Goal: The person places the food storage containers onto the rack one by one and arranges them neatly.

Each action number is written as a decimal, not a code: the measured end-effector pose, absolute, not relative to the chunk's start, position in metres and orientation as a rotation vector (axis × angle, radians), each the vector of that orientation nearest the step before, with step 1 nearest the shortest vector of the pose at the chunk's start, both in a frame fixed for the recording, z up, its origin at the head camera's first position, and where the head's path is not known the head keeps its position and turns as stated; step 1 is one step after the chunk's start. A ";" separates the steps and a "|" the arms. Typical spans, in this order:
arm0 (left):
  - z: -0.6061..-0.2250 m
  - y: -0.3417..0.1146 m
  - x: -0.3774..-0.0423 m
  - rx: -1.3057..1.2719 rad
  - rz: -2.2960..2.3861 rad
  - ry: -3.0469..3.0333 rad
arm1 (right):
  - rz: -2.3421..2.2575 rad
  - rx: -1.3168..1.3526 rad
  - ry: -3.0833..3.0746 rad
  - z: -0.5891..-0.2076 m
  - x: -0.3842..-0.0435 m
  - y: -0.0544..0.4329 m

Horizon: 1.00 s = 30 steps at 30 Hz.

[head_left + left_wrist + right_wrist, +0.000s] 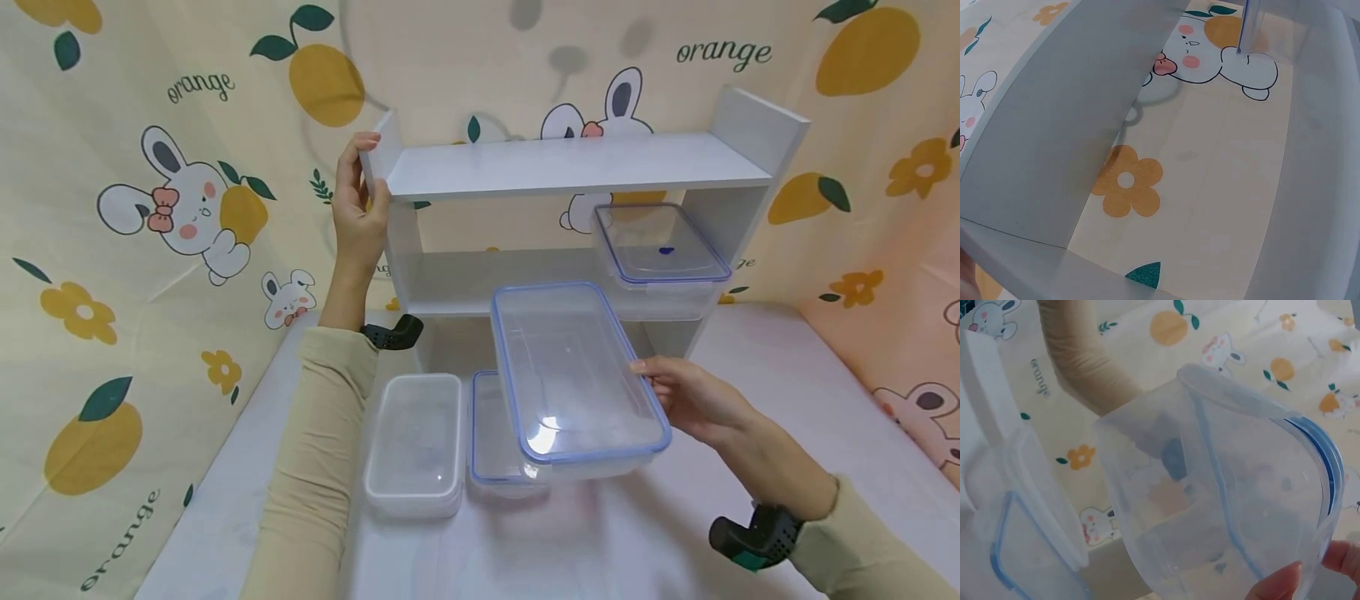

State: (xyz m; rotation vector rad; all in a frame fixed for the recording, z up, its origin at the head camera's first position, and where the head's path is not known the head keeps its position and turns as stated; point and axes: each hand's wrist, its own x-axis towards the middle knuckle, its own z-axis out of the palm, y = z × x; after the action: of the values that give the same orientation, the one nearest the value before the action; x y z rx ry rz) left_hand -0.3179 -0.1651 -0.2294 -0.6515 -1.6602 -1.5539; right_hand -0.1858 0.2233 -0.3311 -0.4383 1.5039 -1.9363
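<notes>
My right hand pinches the right rim of a clear plastic food container with a blue-edged lid, tilted in front of the shelf. In the right wrist view its thumb and a finger grip the container's side. My left hand holds the upper left side panel of a white shelf unit, thumb at the front edge. In the left wrist view, the shelf boards fill most of the picture and only a sliver of the hand shows. A second blue-rimmed container sits at the right on the middle shelf.
On the white table stand a frosted-lid container and, beside it, another blue-rimmed container, partly hidden behind the held one. A patterned cloth backdrop hangs behind and at both sides. Below the middle board is a lower shelf space.
</notes>
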 end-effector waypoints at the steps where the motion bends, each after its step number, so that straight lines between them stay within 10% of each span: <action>1: -0.229 -0.165 -0.318 -0.647 -1.567 -1.661 | -1.938 -0.429 1.511 -0.330 -0.186 0.222; 30: -0.229 -0.167 -0.317 -0.642 -1.543 -1.690 | -2.207 -0.060 1.462 -0.294 -0.196 0.171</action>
State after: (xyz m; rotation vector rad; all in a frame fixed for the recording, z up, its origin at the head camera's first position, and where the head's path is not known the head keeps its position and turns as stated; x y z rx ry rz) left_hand -0.3168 -0.1669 -0.2288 -0.6418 -1.6902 -1.5428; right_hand -0.1961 0.1710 -0.2937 -0.0603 1.4622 -2.2066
